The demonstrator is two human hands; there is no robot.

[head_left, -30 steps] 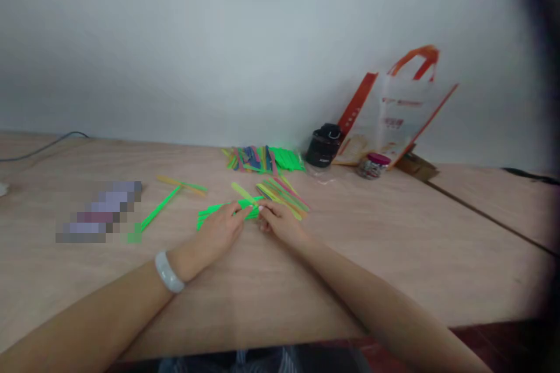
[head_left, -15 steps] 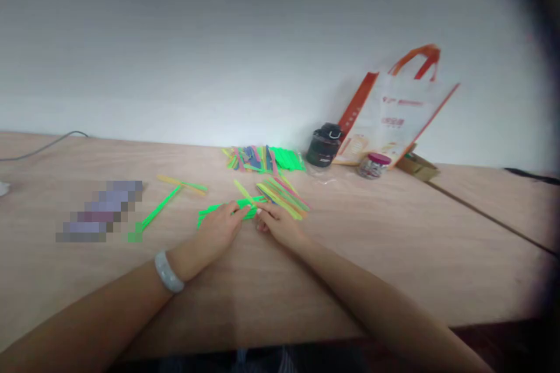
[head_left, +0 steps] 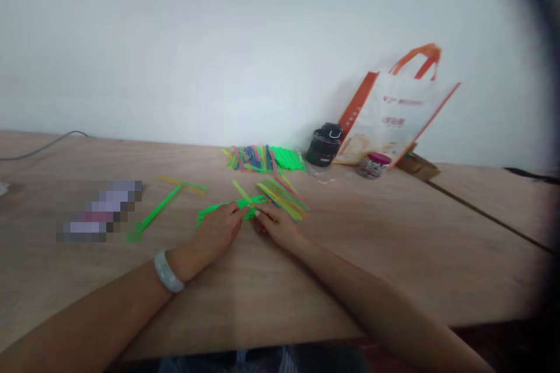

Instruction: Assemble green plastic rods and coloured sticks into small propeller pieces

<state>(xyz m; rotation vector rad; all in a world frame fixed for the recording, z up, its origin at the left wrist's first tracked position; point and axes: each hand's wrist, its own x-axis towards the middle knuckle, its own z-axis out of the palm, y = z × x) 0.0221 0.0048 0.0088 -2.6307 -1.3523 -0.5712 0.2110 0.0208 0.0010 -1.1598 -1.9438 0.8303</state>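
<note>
Both my hands rest on a wooden table [head_left: 271, 297] over a small bunch of bright green paper strips [head_left: 214, 208]. My left hand [head_left: 213, 234], with a pale bangle on its wrist, pinches the strips at their right end. My right hand [head_left: 276, 225] meets it there, fingertips closed on the same green strips. Just beyond the hands lies a fan of mixed yellow, pink and green strips [head_left: 283, 193]. A single long green strip [head_left: 158, 210] lies to the left.
A pile of coloured strips [head_left: 262, 159] lies near the wall. Beside it stand a black jar [head_left: 324, 145], a small pink-lidded jar [head_left: 373, 165] and an orange-handled white bag [head_left: 394, 113]. A cable [head_left: 44, 143] runs at far left.
Both hands have stayed on the green strips; the fingertips have shifted slightly nearer together. Nothing else moved.
</note>
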